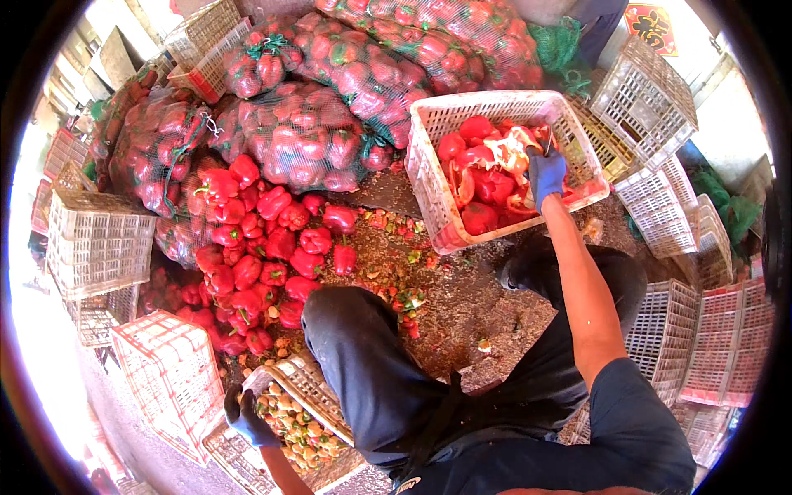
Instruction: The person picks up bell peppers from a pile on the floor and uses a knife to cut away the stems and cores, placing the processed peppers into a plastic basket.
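My right hand point(546, 175), in a blue glove, is closed over the right side of a white crate point(429, 177). A thin blade, apparently a small knife point(549, 142), sticks up from its fingers. Cut red peppers point(493, 186) fill part of this crate, some with pale insides showing. At the lower left, my left hand point(249, 422) is gloved in blue and black, its fingers apart with nothing seen in them. It hangs at the edge of a crate point(312, 394) holding pepper cores and stems point(301, 429).
Loose whole red peppers point(264, 247) are heaped on the floor at left. Behind them lie full mesh sacks of peppers point(301, 136). Plastic crates point(165, 371) stand at left, and more stacked crates point(660, 330) at right. Pepper scraps point(404, 301) litter the floor before my knees.
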`<state>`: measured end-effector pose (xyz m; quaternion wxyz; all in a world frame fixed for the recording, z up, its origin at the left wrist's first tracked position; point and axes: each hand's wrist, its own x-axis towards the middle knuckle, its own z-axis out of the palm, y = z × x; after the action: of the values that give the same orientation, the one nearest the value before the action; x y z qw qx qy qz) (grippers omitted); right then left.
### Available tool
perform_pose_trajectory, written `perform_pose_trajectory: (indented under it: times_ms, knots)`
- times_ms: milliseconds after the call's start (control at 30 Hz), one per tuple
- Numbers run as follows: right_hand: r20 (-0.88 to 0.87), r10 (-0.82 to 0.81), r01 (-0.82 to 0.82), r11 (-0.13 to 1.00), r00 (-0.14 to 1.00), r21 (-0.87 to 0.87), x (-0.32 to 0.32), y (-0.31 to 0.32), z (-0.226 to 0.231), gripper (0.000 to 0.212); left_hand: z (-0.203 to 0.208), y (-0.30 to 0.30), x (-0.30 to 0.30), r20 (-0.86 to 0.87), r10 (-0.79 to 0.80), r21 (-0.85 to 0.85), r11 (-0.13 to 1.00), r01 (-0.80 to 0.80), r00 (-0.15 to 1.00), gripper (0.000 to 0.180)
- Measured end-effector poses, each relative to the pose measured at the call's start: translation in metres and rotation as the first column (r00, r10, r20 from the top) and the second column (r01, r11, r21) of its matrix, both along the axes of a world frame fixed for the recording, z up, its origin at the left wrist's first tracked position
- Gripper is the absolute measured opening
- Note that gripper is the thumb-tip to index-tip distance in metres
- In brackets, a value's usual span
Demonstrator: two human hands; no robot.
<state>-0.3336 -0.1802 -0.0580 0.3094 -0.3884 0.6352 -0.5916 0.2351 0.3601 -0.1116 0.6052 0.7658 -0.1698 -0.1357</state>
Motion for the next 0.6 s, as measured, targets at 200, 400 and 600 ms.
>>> perform_pose_trajectory:
  times_ms: [200, 400, 600]
  knots:
    - [0.244, -0.089, 0.119, 0.987, 0.966, -0.11, 0.021, -0.019, 0.033, 0.023, -0.036, 0.089, 0.046, 0.132, 0.218, 0.007, 0.975, -0.221, 0.967, 0.039]
    - [-0.294, 0.171, -0.204, 0.975, 0.94, -0.084, 0.035, -0.04, -0.008, 0.027, -0.08, 0.174, 0.064, 0.12, 0.25, 0.171, 0.948, -0.268, 0.961, 0.037]
    - [0.028, 0.583, -0.574, 0.807, 0.812, -0.138, 0.012, -0.033, -0.007, 0.046, -0.061, 0.177, -0.003, 0.086, -0.021, 0.335, 0.942, -0.009, 0.996, 0.029]
